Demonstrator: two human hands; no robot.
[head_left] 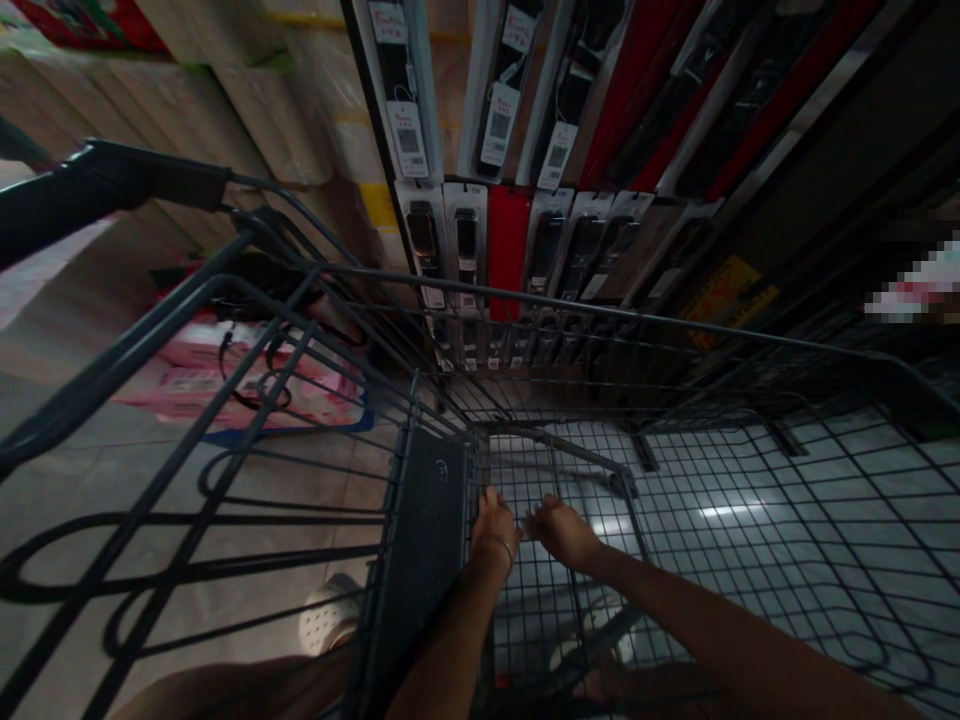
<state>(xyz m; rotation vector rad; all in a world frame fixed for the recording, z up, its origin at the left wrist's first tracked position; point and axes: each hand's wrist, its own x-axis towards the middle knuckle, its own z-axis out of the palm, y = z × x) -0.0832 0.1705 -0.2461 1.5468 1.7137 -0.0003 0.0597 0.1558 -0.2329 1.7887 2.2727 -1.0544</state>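
Observation:
Both my hands are down inside a dark wire shopping cart (720,580). My left hand (493,522), with a thin bracelet at the wrist, is closed beside the grey panel (426,530) of the cart's seat. Close by on the right, my right hand (564,532) has its fingers curled together in a pinch. A small pale, slightly shiny piece (529,527) shows between the two hands. It is too small and dim for me to name. The wire mesh of the basket lies under both hands.
Ahead, packaged belts (546,245) with tags hang in rows on a rack. Pink packs (255,375) lie on the floor at the left, under stacked wrapped packs (172,110). The cart handle (75,195) is at the upper left. A light clog (330,610) stands below.

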